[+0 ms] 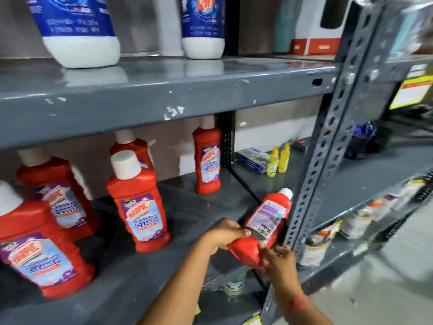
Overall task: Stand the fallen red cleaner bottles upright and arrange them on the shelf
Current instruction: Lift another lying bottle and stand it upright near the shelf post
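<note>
A red cleaner bottle (pixel 264 224) with a white cap leans tilted at the front right corner of the grey shelf (pixel 192 207), cap up and to the right, its back label showing. My left hand (pixel 222 233) grips its lower left side. My right hand (pixel 277 261) holds its base from below. Several more red cleaner bottles stand upright on the same shelf: one at the back (pixel 207 158), one in the middle (pixel 138 202), one behind it (pixel 131 146), and two at the left (pixel 54 195) (pixel 35 249).
A perforated grey upright post (pixel 328 137) stands just right of the held bottle. Blue-and-white detergent bottles (pixel 77 26) stand on the shelf above. Two small yellow bottles (pixel 278 160) and a box (pixel 253 159) sit in the neighbouring bay. Packets fill the lower right shelves.
</note>
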